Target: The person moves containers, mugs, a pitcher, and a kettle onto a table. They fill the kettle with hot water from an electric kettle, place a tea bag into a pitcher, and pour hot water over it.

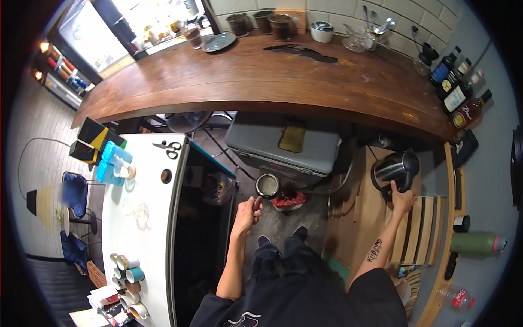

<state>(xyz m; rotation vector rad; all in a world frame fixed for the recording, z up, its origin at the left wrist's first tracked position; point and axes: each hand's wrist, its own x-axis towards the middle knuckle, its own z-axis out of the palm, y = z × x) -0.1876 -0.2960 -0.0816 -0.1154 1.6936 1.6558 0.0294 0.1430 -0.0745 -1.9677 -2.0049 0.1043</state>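
Low in the middle, my left hand (248, 214) is closed around the handle of a small round metal pot (267, 186). Its rim faces up and the inside looks pale grey; what it contains is unclear. Over on the right, my right hand (402, 199) grips the black handle of an electric kettle (396, 167) with a shiny dark metal body. The kettle is over the wooden surface (354, 218) beneath the counter; whether it rests there or is lifted cannot be told.
Ahead runs a wooden counter (234, 82) bearing pots, a plate (219, 42) and bottles (457, 94). Under it sits a grey cooler (256, 139). To the left, a white worktop (152, 218) carries scissors (170, 148) and cups (131, 274). A red bag (289, 200) lies on the floor.
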